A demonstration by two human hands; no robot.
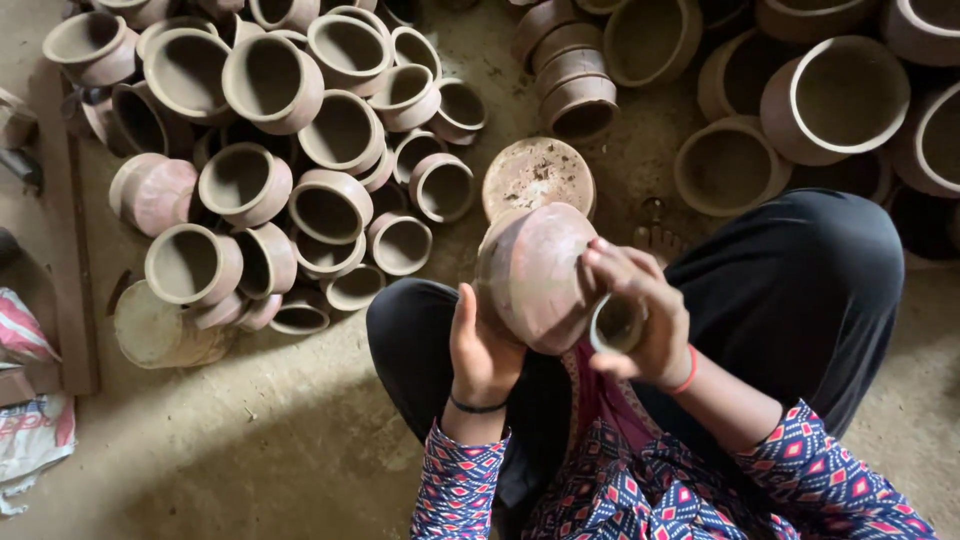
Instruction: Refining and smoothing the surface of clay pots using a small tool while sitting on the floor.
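Clay pot (535,275) being held over lap, tilted, cradled from below by left hand (480,350); right hand (640,315) being pressed on its side, clutching small round tool (617,323). Finishing underway; heap of pots (290,150) lying alongside.

"What colour is that pot (535,275) she's holding?"

"Reddish-brown clay with paler dusty patches. The heaped pots (300,150) are the same dull brown, rims a touch lighter."

"And her clothes?"

"Black trousers (800,290); the sleeves (810,470) are navy with red, pink and white diamonds. A red band (688,372) on the right wrist, a black one (476,406) on the left. The floor (300,440) is dusty tan."
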